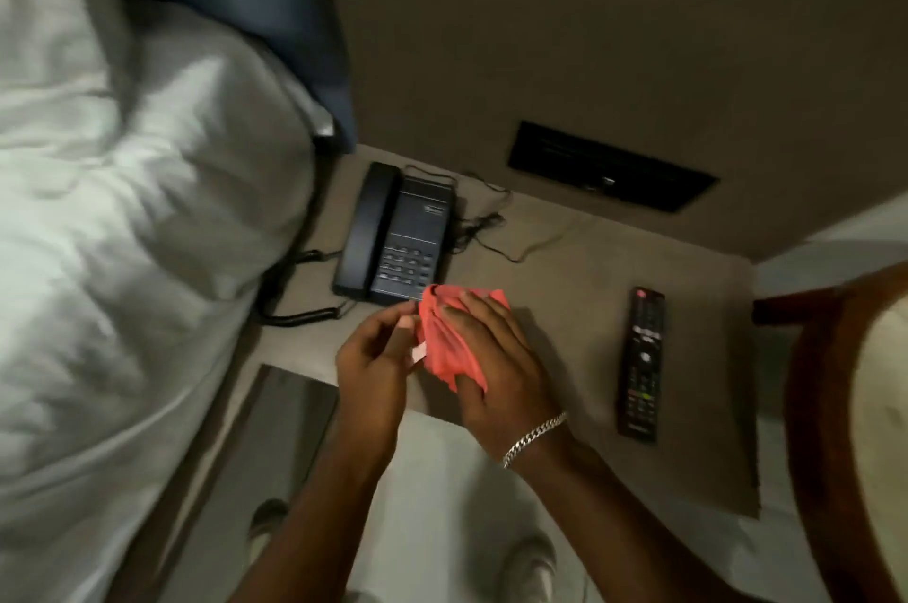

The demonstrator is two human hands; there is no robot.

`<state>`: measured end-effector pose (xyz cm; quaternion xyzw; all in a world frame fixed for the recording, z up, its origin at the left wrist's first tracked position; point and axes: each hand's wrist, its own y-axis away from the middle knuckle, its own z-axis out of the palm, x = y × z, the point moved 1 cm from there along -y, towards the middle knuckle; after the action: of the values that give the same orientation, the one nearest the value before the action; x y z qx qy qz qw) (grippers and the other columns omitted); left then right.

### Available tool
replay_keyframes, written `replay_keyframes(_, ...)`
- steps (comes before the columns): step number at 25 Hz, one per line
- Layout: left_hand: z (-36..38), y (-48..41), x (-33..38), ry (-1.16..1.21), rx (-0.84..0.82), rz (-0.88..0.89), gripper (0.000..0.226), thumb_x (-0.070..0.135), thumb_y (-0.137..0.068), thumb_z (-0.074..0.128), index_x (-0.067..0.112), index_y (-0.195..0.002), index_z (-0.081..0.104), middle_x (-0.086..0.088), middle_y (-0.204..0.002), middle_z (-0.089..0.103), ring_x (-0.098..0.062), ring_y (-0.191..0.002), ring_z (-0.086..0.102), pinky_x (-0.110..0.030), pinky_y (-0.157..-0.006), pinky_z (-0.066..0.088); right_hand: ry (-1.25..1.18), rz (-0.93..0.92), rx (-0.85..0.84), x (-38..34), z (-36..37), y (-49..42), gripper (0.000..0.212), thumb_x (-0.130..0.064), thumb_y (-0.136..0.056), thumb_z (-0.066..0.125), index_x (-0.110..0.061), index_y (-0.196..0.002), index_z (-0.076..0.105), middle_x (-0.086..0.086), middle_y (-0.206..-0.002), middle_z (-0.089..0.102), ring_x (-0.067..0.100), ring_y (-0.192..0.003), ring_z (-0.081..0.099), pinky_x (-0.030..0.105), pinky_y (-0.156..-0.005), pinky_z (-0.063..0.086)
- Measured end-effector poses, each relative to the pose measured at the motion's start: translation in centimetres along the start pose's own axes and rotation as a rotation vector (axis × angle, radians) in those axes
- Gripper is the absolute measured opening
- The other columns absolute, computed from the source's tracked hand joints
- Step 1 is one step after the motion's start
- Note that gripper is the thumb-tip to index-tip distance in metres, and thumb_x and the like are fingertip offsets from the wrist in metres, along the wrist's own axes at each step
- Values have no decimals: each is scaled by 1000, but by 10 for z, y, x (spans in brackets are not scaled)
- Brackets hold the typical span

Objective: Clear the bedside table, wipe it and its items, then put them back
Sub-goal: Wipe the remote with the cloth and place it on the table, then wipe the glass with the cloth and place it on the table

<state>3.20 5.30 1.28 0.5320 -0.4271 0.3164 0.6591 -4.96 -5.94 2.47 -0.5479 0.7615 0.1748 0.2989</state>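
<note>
The brown bedside table carries a black desk telephone at its back left and a black TV remote lying lengthwise at its right. Over the table's front edge both my hands hold a bunched red cloth. My right hand lies over the cloth with its fingers curled around it. My left hand pinches the cloth's left edge, where a small white tag shows. The cloth hovers just in front of the phone's keypad.
A bed with white bedding lies along the left, touching the table's side. The phone's coiled cord and thin cables trail on the table. A dark wall panel sits behind. A wooden chair stands at the right. Below are my shoes on a pale floor.
</note>
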Motion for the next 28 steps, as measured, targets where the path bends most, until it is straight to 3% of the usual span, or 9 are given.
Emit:
replay_keyframes(2, -74, -5, 37, 33, 164, 69, 18, 5, -93, 56, 14, -101, 69, -21, -104, 71, -27, -94, 67, -37, -81, 55, -41, -132, -28, -55, 25, -35, 58, -10, -81, 60, -17, -138, 48, 4, -148, 45, 18, -141, 36, 41, -118, 29)
replay_keyframes(5, -176, 5, 82, -99, 378, 248, 25, 0, -91, 59, 24, -96, 68, -5, -98, 72, -11, -89, 66, -26, -81, 53, -134, -311, -23, -137, 63, -75, 62, -2, -76, 71, -14, -134, 53, 7, -143, 50, 20, -138, 41, 42, -118, 29)
replay_keyframes(7, -241, 17, 103, -160, 541, 334, 26, -1, -90, 59, 22, -96, 68, 6, -94, 74, 4, -73, 64, -11, -68, 50, -233, -401, -52, -190, 91, -93, 62, -1, -74, 71, -12, -132, 54, 9, -141, 52, 23, -136, 44, 45, -117, 30)
replay_keyframes(10, -325, 34, 117, -111, 815, 355, 29, 0, -91, 55, 25, -92, 69, 16, -92, 73, 1, -53, 55, -5, -52, 43, -343, -502, -144, -263, 136, -109, 63, 1, -74, 69, -14, -133, 53, 10, -139, 54, 24, -135, 46, 47, -116, 31)
replay_keyframes(13, -384, 37, 118, 4, 1014, 320, 31, -1, -90, 54, 26, -89, 68, 9, -93, 72, 1, -62, 61, -5, -59, 47, -433, -549, -209, -321, 175, -113, 71, 8, -68, 71, -14, -133, 53, 4, -138, 55, 18, -135, 46, 39, -118, 29)
replay_keyframes(16, -419, 22, 119, -33, 1137, 305, 23, 3, -87, 60, 17, -105, 61, 2, -105, 65, -7, -95, 63, -13, -78, 52, -479, -573, -230, -359, 207, -118, 67, 8, -68, 69, -9, -131, 55, 1, -137, 56, 13, -134, 47, 35, -117, 31)
replay_keyframes(21, -442, -25, 124, -17, 973, 294, 76, 28, -76, 78, 18, -137, 34, -4, -135, 49, -11, -124, 51, -30, -105, 44, -519, -545, -293, -393, 234, -121, 57, -2, -75, 66, -7, -131, 54, -1, -136, 56, 10, -132, 50, 38, -115, 36)
replay_keyframes(25, -458, -46, 141, -167, 954, 363, 53, 29, -79, 74, 9, -122, 49, -7, -115, 64, -19, -104, 62, -44, -96, 49, -670, -369, -364, -396, 224, -124, 59, 0, -79, 62, -11, -136, 49, 1, -139, 56, 12, -131, 51, 43, -109, 43)
replay_keyframes(28, -436, -44, 151, -18, 710, 406, 42, 28, -84, 65, 16, -123, 54, -3, -112, 67, -17, -104, 64, -41, -98, 51, -864, -278, -330, -386, 193, -134, 57, 8, -79, 62, -10, -132, 53, -11, -131, 63, 11, -119, 62, 33, -99, 52)
